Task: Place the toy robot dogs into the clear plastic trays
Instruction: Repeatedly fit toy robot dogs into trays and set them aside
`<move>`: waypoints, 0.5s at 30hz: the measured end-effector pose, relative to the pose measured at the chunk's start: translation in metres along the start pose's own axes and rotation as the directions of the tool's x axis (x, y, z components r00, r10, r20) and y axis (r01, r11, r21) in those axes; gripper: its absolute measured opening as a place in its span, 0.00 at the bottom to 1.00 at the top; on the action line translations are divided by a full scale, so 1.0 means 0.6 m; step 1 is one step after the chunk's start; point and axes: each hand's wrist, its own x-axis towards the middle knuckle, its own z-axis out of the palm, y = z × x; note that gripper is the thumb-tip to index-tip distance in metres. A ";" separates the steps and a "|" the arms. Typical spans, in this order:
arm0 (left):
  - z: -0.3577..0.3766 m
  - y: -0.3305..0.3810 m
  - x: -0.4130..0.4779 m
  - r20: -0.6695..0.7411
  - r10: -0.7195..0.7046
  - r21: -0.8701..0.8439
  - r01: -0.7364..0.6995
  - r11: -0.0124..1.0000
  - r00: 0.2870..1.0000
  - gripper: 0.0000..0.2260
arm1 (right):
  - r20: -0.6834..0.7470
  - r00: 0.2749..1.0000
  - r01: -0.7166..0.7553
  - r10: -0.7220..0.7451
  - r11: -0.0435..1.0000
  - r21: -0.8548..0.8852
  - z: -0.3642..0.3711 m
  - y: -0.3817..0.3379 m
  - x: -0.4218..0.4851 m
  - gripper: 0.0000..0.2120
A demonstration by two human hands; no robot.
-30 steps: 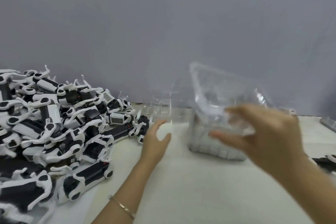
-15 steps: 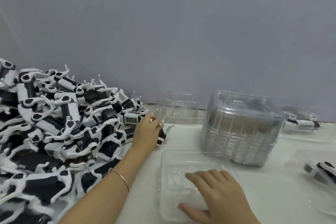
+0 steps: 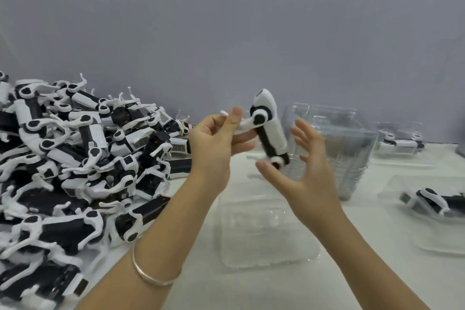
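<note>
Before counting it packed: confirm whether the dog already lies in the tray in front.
No: the left hand holds the toy dog in the air above the empty tray.

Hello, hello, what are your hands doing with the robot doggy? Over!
Left hand pinching toy dog by its leg. Right hand open beside it. Empty tray below, nothing blocking.

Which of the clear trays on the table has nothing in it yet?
The single clear tray lying flat directly below the hands is empty. The tray at the right edge already holds a toy dog.

One raised toy dog [image 3: 268, 128], two hands [image 3: 216, 141], one empty tray [image 3: 266, 229], a heaped dog pile [image 3: 75, 158].
</note>
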 end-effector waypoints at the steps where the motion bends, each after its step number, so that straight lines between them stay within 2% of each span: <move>1: 0.005 -0.005 -0.010 0.050 -0.047 -0.071 0.050 0.996 0.998 0.10 | 0.000 1.000 0.010 -0.010 1.000 -0.023 0.004 -0.003 0.007 0.37; 3: -0.001 -0.017 -0.017 0.124 -0.032 -0.091 0.043 0.995 0.992 0.12 | -0.017 0.999 0.038 -0.039 0.999 -0.022 0.004 0.000 0.020 0.30; 4: -0.012 -0.022 -0.017 0.145 0.015 -0.027 -0.012 1.000 0.989 0.12 | -0.029 0.998 0.053 -0.054 0.998 -0.032 -0.001 0.003 0.025 0.27; 6: -0.051 -0.034 -0.018 0.188 0.119 0.222 -0.161 0.962 0.975 0.12 | -0.073 0.996 0.052 -0.056 0.997 -0.052 -0.016 0.015 0.032 0.25; 7: -0.075 -0.042 -0.019 0.229 0.121 0.352 -0.198 0.915 0.966 0.15 | -0.103 0.994 0.019 -0.020 1.000 -0.017 -0.026 0.023 0.035 0.24; 9: -0.128 -0.064 -0.027 0.360 -0.038 0.609 -0.204 0.766 0.932 0.23 | -0.159 0.983 -0.070 0.095 0.985 0.156 -0.045 0.037 0.039 0.23; 11: -0.171 -0.079 -0.045 0.429 -0.282 0.803 -0.220 0.554 0.858 0.21 | -0.182 0.969 -0.122 0.170 0.961 0.247 -0.061 0.055 0.041 0.21; 12: -0.186 -0.082 -0.054 0.432 -0.350 0.848 -0.243 0.471 0.831 0.19 | -0.176 0.966 -0.142 0.190 0.957 0.253 -0.067 0.062 0.039 0.21; 14: -0.200 -0.077 -0.072 0.432 -0.369 0.891 -0.326 0.316 0.823 0.21 | -0.155 0.963 -0.172 0.220 0.946 0.275 -0.073 0.071 0.031 0.20; 15: -0.198 -0.075 -0.082 0.425 -0.360 0.905 -0.380 0.191 0.831 0.25 | -0.147 0.962 -0.182 0.230 0.942 0.283 -0.073 0.076 0.027 0.20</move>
